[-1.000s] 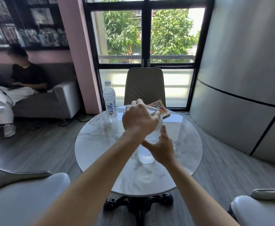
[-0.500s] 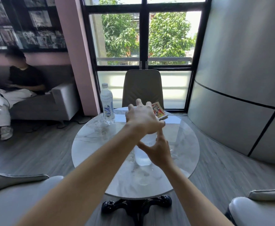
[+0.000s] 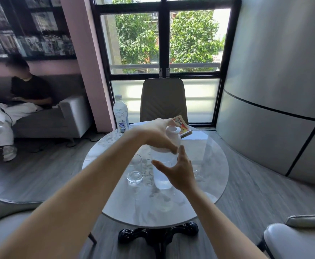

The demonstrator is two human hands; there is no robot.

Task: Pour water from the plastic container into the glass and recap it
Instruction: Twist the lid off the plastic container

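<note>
A translucent plastic container with a white top stands upright near the middle of the round marble table. My left hand reaches over from the left and is closed around the container's white upper part. My right hand is in front of the container's body with thumb and fingers spread; I cannot tell whether the palm touches it. A clear drinking glass stands upright just left of the container and looks nearly empty.
A capped water bottle stands at the table's far left edge, a colourful card box at the far edge. A beige chair faces me across the table. A person sits on a grey sofa at left. White seats flank me.
My left hand has shifted on the container's top, uncovering the white cap. My right hand's fingers have spread away from the body. The glass now shows beside the container.
</note>
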